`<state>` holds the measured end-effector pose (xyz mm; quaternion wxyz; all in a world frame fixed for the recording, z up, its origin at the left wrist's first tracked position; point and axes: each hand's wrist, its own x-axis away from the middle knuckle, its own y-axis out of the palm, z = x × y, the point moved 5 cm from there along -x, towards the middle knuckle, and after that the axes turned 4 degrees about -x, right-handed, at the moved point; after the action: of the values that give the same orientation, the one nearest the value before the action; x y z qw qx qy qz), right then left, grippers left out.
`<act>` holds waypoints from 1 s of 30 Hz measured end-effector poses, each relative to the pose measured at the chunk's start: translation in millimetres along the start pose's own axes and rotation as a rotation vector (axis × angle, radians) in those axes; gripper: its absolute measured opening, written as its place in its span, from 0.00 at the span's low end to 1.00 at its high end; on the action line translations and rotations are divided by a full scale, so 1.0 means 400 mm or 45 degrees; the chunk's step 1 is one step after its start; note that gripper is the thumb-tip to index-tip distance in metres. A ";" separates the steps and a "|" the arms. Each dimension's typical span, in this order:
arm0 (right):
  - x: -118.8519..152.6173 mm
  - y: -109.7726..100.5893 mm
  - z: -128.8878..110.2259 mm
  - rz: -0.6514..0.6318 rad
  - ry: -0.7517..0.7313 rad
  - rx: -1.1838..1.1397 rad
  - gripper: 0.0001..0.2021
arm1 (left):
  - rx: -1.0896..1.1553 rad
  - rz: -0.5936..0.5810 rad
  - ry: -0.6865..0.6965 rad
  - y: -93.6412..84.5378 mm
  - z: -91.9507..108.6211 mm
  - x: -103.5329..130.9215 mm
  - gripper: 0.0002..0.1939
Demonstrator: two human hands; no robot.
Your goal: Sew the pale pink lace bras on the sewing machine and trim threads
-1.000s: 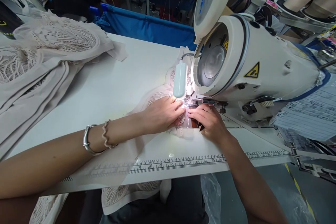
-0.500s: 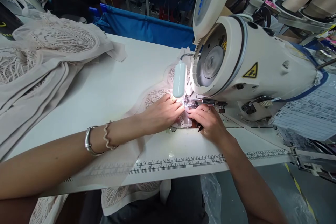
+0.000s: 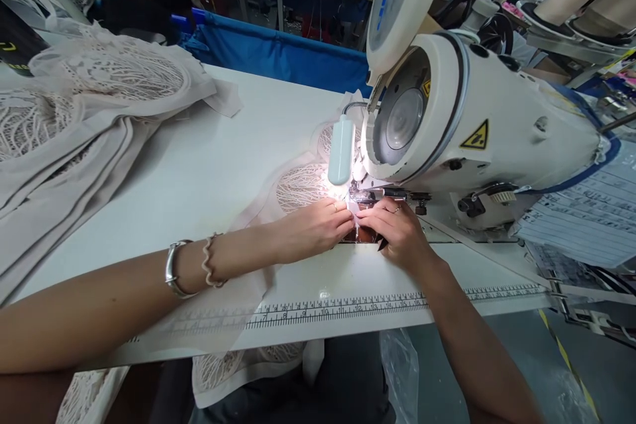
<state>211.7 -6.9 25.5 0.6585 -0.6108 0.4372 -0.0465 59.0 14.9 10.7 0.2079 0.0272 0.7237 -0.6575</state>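
A white table (image 3: 209,165) in a sewing workshop carries the work. The left hand (image 3: 318,228) lies flat, fingers loosely together, pressing a beige lace piece (image 3: 298,187) down just before the needle. The right hand (image 3: 397,233) is curled, its fingertips pinching the fabric's edge beside the left's. Directly above stand the lit lamp (image 3: 342,149) and the sewing machine (image 3: 477,126). More lace garments (image 3: 84,106) are heaped far left.

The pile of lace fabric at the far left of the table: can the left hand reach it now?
Probably yes: bare table lies between the left hand and the pile of lace fabric, though the hand presses the lace piece by the needle.
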 end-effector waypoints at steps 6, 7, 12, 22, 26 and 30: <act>0.003 -0.004 -0.002 0.019 0.020 -0.035 0.11 | 0.022 0.016 -0.072 0.013 -0.016 0.011 0.22; 0.003 -0.005 -0.002 0.030 0.014 -0.039 0.10 | 0.026 0.019 -0.075 0.014 -0.019 0.012 0.21; 0.006 0.001 0.010 0.004 0.050 -0.050 0.13 | 0.040 0.041 -0.118 0.011 -0.040 0.012 0.22; 0.018 0.009 0.028 -0.037 0.082 0.007 0.25 | 0.161 -0.049 -0.207 0.014 -0.103 0.012 0.22; 0.019 0.008 0.027 -0.013 0.070 0.011 0.23 | 0.132 -0.060 -0.263 0.004 -0.122 0.013 0.18; 0.019 0.008 0.023 0.004 0.048 0.016 0.24 | 0.122 -0.069 -0.316 -0.003 -0.129 0.013 0.16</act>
<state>220.5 -3.6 17.8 0.6540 -0.6050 0.4501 -0.0599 40.0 63.2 12.6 0.2765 -0.0640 0.6606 -0.6950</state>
